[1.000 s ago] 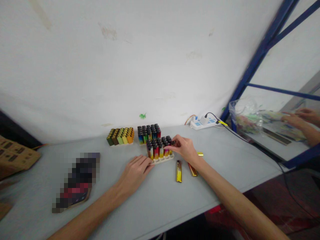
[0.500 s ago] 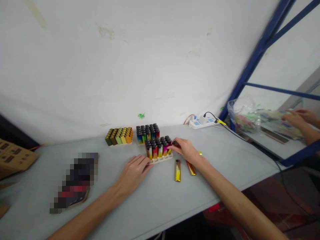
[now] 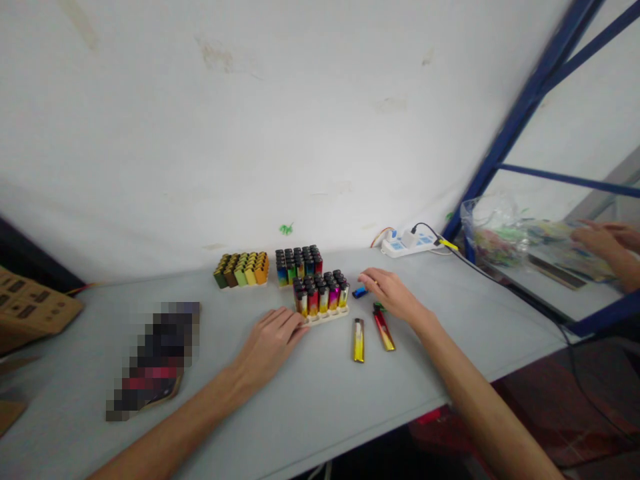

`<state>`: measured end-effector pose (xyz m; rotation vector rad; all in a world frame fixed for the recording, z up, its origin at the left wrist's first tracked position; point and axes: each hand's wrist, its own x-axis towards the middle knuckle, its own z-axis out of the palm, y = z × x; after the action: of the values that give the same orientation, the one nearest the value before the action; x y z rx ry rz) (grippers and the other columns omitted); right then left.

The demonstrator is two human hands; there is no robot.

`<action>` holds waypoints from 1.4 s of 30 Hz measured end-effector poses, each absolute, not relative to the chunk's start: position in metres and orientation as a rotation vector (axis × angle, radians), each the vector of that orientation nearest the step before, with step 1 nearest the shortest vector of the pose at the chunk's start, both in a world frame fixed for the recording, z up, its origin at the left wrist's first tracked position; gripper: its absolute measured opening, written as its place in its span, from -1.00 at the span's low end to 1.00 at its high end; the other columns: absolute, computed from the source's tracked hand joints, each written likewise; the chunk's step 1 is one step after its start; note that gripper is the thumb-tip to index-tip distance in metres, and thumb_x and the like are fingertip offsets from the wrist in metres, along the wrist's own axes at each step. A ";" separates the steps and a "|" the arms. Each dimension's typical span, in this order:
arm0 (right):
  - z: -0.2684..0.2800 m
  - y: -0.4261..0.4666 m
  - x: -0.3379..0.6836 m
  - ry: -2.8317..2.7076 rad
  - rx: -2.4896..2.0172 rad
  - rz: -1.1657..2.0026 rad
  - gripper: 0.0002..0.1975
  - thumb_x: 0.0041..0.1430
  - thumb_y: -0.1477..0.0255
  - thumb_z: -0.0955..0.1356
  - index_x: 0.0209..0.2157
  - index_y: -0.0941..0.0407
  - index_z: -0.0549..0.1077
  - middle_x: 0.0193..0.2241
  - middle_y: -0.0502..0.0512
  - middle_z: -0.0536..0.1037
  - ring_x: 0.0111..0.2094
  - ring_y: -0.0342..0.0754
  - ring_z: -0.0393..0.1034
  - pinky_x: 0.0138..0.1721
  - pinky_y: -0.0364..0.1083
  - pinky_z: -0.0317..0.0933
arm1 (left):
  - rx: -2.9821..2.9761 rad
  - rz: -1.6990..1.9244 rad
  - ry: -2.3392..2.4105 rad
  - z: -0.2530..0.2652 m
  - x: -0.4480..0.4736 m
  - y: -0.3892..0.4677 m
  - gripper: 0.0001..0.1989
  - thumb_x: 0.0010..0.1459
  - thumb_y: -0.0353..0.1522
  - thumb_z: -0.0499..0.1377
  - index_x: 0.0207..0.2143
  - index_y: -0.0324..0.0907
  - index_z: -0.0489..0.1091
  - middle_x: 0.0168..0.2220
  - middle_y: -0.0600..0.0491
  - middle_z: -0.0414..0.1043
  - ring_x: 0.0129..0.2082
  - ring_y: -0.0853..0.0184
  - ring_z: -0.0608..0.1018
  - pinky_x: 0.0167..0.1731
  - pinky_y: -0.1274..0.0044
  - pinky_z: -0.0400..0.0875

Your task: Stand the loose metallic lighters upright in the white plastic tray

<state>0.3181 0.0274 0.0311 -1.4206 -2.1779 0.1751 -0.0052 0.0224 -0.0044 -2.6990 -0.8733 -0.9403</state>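
The fingers of my left hand grip the left front corner of a white tray. Rows of black-topped lighters in bright metallic colours stand upright in it, with holes showing along its front edge. To the tray's right, my right hand hovers with fingers stretched out above loose lighters. A blue lighter lies under its fingertips, and a green one is partly covered by the hand. A red lighter and a yellow lighter lie nearer the front.
Behind stand a second block of black-topped lighters and a block of green, brown and orange ones. A power strip is by the wall. A blurred-out object and a cardboard box lie left. Another person's hands work beyond the blue frame.
My right hand has moved right, away from the tray, leaving a lighter standing in its right end. It is now over the loose lighters. My left hand stays at the tray corner.
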 end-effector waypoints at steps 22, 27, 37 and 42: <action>0.034 0.026 0.322 -1.988 -1.212 0.289 -0.66 0.33 0.18 0.44 0.03 0.06 0.56 -0.16 0.18 0.65 -0.17 0.06 0.53 -0.06 0.05 0.42 | -2.630 -1.104 -0.980 -0.001 -0.006 0.025 -0.66 0.55 -0.18 -0.03 -0.19 -0.16 0.40 -0.35 0.03 0.55 -0.36 0.26 0.62 -0.30 0.45 0.52; 0.044 0.022 0.301 -1.830 -1.035 0.644 -0.59 0.26 0.15 0.49 0.03 0.07 0.55 -0.21 0.14 0.65 -0.27 0.01 0.55 -0.18 0.00 0.47 | -2.611 -1.156 -0.994 -0.003 -0.005 0.027 -0.71 0.54 -0.20 0.01 -0.17 -0.15 0.41 -0.36 0.04 0.58 -0.38 0.27 0.63 -0.30 0.47 0.52; 0.071 0.046 0.238 -1.920 -0.915 0.759 -0.68 0.29 0.24 0.45 -0.03 0.12 0.48 -0.40 0.01 0.61 -0.40 -0.10 0.53 -0.32 -0.11 0.47 | -2.631 -1.159 -1.016 -0.009 -0.006 0.027 -0.77 0.50 -0.23 0.09 -0.19 -0.14 0.43 -0.39 0.07 0.59 -0.39 0.30 0.63 -0.29 0.49 0.52; 0.057 0.047 0.215 -1.909 -0.943 0.620 -0.63 0.32 0.23 0.44 0.07 0.06 0.43 -0.31 0.00 0.61 -0.46 -0.16 0.51 -0.40 -0.18 0.43 | -2.641 -1.129 -0.984 -0.007 -0.009 0.026 -0.78 0.48 -0.27 0.14 -0.26 -0.14 0.45 -0.39 0.05 0.60 -0.38 0.28 0.63 -0.27 0.47 0.53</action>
<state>0.2147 0.0472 0.0574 -0.9434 -1.9086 0.6201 -0.0088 0.0256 -0.0074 -2.6411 -0.9836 -1.1291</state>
